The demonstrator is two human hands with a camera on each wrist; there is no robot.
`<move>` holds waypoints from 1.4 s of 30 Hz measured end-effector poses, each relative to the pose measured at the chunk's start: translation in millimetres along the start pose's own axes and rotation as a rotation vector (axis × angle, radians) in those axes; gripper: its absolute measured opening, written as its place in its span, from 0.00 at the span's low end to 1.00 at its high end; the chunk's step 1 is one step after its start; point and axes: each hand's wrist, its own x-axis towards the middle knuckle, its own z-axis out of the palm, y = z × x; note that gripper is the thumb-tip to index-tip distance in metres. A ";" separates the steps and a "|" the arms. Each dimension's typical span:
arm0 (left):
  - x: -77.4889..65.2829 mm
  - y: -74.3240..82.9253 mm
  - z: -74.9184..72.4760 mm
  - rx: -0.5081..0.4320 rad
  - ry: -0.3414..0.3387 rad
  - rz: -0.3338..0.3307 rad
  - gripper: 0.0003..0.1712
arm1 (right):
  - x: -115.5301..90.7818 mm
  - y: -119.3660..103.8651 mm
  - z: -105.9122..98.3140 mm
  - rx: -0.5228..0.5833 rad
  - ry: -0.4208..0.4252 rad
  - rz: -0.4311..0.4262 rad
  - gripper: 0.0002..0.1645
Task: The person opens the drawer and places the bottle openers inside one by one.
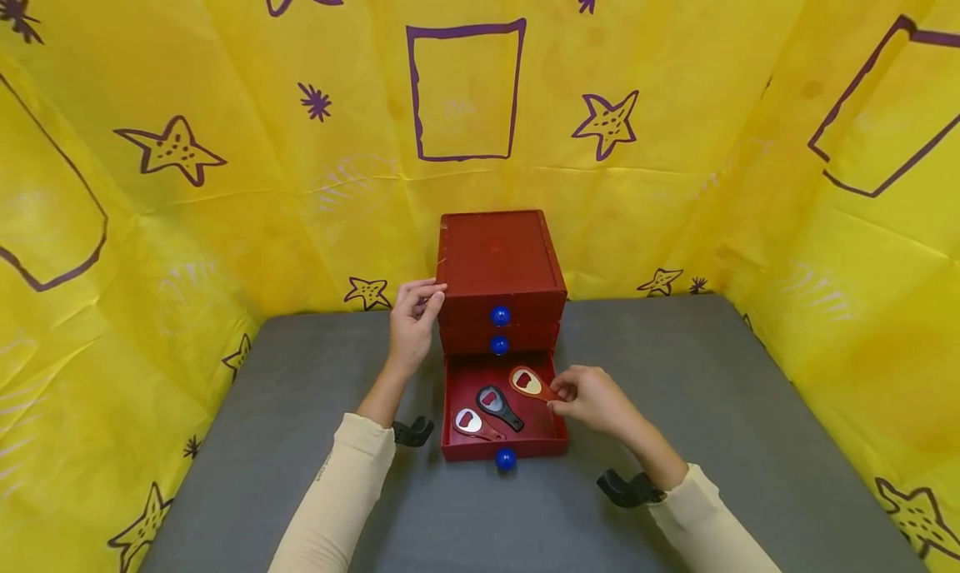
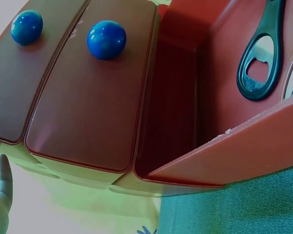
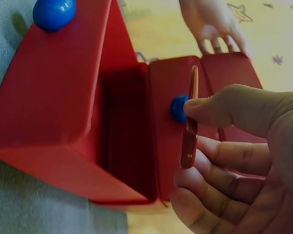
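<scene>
A red drawer unit [image 1: 495, 252] stands on the grey table with its bottom drawer [image 1: 472, 452] pulled out. My left hand [image 1: 411, 331] rests against the unit's left side near the top, fingers extended. Between thumb and fingers, my right hand [image 1: 592, 398] pinches the handle of a red bottle opener [image 1: 527, 381] over the drawer's right part. Seen edge-on in the right wrist view, that bottle opener [image 3: 189, 139] is held clear of the drawer walls. Inside the drawer lie a black bottle opener [image 1: 495, 401] and another red bottle opener [image 1: 472, 423], side by side.
Two shut drawers with blue knobs [image 1: 500, 316] sit above the pulled-out one, whose own blue knob [image 1: 506, 459] faces me. Yellow cloth walls [image 1: 360, 132] with purple drawings surround the grey table [image 1: 652, 365] at the back and both sides.
</scene>
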 end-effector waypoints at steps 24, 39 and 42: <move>-0.9 -0.4 1.0 -0.002 0.001 0.016 0.12 | 39.4 -16.2 44.4 -0.218 0.002 0.113 0.17; 0.4 -2.7 1.0 -0.002 0.021 0.018 0.11 | 53.4 -20.1 64.5 -0.347 0.069 0.159 0.11; 0.0 -3.4 1.0 0.000 0.011 0.013 0.11 | 54.1 -19.1 69.0 -0.357 0.072 0.180 0.09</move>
